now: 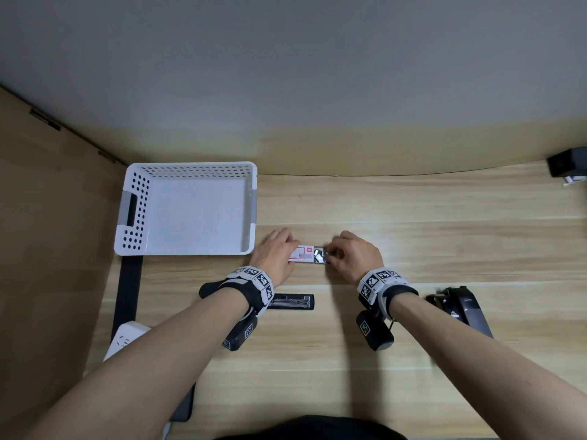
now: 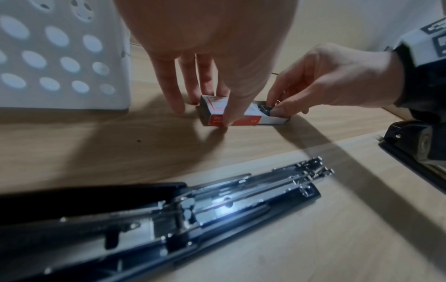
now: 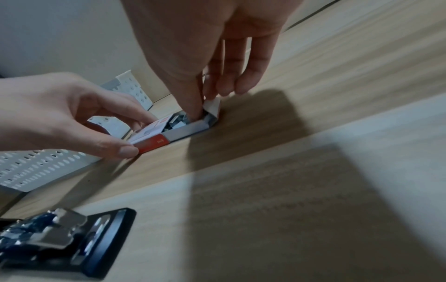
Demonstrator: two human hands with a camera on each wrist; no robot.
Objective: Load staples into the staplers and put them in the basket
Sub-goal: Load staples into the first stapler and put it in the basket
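A red-and-white staple box (image 1: 303,254) lies on the wooden desk just right of the white perforated basket (image 1: 187,208), its inner tray slid out to the right. My left hand (image 1: 293,252) pinches the box sleeve (image 2: 241,116) between thumb and fingers. My right hand (image 1: 332,254) has its thumb down in the open tray and pinches the staples (image 3: 177,122) there against the fingers at the tray's end. A black stapler (image 1: 290,301), folded open with its metal channel showing (image 2: 193,209), lies near my left wrist. A second black stapler (image 1: 460,308) lies by my right wrist.
The basket holds nothing. A white power strip (image 1: 127,338) and a black strap (image 1: 128,290) lie at the desk's left edge. A small black device (image 1: 568,166) sits at the far right by the wall. Bare desk stretches right of the box.
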